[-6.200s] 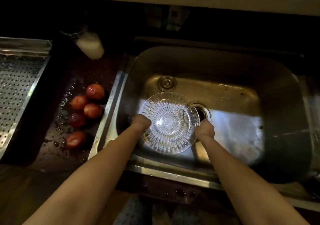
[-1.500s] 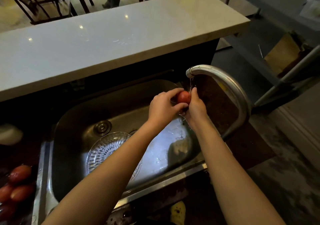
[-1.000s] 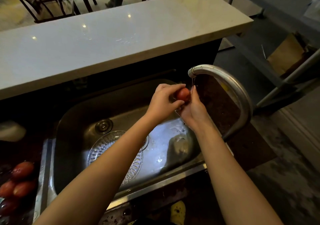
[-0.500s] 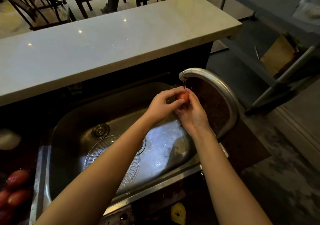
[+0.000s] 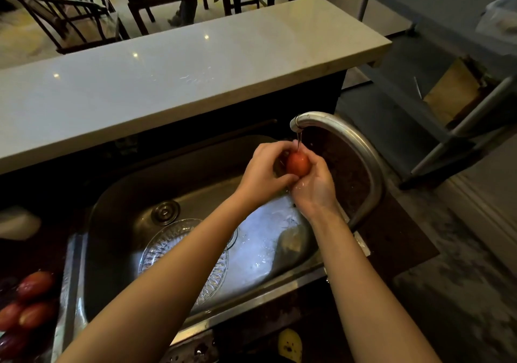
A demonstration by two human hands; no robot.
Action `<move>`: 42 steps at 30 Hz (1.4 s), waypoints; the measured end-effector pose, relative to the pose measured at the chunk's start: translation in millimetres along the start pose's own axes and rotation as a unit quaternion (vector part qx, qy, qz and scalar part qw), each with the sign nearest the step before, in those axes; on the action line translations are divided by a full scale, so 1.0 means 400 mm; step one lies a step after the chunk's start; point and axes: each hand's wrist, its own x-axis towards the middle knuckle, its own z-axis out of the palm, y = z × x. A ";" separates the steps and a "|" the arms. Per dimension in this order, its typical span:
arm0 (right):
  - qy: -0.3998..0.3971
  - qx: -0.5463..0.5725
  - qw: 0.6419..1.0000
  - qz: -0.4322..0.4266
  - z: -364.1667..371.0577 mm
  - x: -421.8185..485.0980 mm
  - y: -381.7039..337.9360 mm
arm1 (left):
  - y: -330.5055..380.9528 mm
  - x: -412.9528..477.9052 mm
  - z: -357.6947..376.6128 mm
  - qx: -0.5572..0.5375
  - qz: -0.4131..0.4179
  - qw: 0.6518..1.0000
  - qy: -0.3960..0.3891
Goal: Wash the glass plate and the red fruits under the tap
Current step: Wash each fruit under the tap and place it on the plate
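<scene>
A red fruit (image 5: 297, 163) sits under a thin stream of water from the curved steel tap (image 5: 349, 144). My left hand (image 5: 265, 171) grips it from the left and my right hand (image 5: 314, 183) cups it from the right and below. The patterned glass plate (image 5: 167, 239) lies flat on the bottom of the steel sink (image 5: 117, 211), partly hidden by my left forearm. Several more red fruits (image 5: 33, 284) lie wet on the dark counter at the lower left.
A pale stone bar top (image 5: 167, 77) runs behind the sink. A white object (image 5: 16, 222) sits on the counter at the left. A grey metal cart (image 5: 447, 69) stands to the right, with wooden chairs (image 5: 64, 15) beyond the bar.
The plate, held in both hands earlier, now lies in the sink. Over the last second my hands have kept turning the fruit under the stream; the view has shifted slightly.
</scene>
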 end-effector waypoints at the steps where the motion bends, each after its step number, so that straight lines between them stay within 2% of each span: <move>1: 0.010 -0.063 0.998 0.002 0.003 0.000 -0.002 | 0.003 -0.002 0.001 0.008 0.010 1.000 0.013; 2: 0.015 -0.156 0.988 -0.003 0.003 -0.002 -0.004 | 0.004 -0.005 0.000 0.016 0.020 0.999 0.023; 4: -0.005 -0.333 0.942 -0.027 -0.001 -0.012 -0.006 | 0.001 -0.015 -0.005 0.031 0.036 0.998 0.036; 6: -0.018 -0.393 0.918 -0.050 -0.008 -0.020 -0.005 | -0.006 -0.026 -0.013 0.040 0.044 0.997 0.043; 8: -0.001 -0.398 0.915 -0.070 -0.007 -0.019 -0.002 | -0.011 -0.035 -0.019 0.036 0.044 0.998 0.041; 9: 0.012 -0.376 0.924 -0.062 -0.002 -0.016 0.003 | -0.014 -0.039 -0.021 0.031 0.037 0.998 0.039; 10: 0.023 -0.325 0.945 -0.036 0.003 -0.012 0.011 | -0.016 -0.042 -0.025 0.023 0.024 0.999 0.038; 12: 0.038 -0.155 0.987 0.035 0.013 -0.009 0.028 | -0.021 -0.049 -0.034 0.011 -0.006 0.999 0.034; 13: 0.043 -0.084 0.993 0.065 0.019 -0.011 0.034 | -0.025 -0.055 -0.039 0.010 -0.017 0.999 0.028; 15: 0.050 -0.031 0.991 0.124 0.026 -0.018 0.049 | -0.032 -0.074 -0.047 0.015 -0.029 0.999 0.023; 19: 0.047 -0.114 0.976 0.177 0.036 -0.034 0.090 | -0.053 -0.131 -0.062 0.014 -0.057 0.997 0.045; 21: 0.053 -0.201 0.962 0.178 0.050 -0.038 0.114 | -0.073 -0.162 -0.081 0.006 -0.066 0.997 0.050; 23: 0.044 -0.367 0.915 0.159 0.057 -0.037 0.143 | -0.104 -0.194 -0.100 0.016 -0.094 0.994 0.051; 25: -0.002 -0.542 0.831 0.130 0.054 -0.046 0.192 | -0.151 -0.235 -0.122 0.050 -0.149 0.987 0.042; 27: -0.046 -0.651 0.750 0.109 0.039 -0.070 0.225 | -0.200 -0.266 -0.129 0.084 -0.215 0.973 0.017; 30: -0.151 -0.727 0.655 0.142 0.072 -0.138 0.350 | -0.325 -0.386 -0.177 0.124 -0.340 0.932 0.000; 35: -0.191 -0.841 0.477 0.168 0.057 -0.236 0.467 | -0.449 -0.488 -0.187 0.154 -0.434 0.887 -0.040; 38: -0.181 -0.874 0.415 0.175 0.035 -0.291 0.509 | -0.521 -0.531 -0.178 0.139 -0.456 0.876 -0.073; 42: -0.171 -0.904 0.380 0.097 0.006 -0.314 0.524 | -0.594 -0.561 -0.146 0.136 -0.459 0.871 -0.111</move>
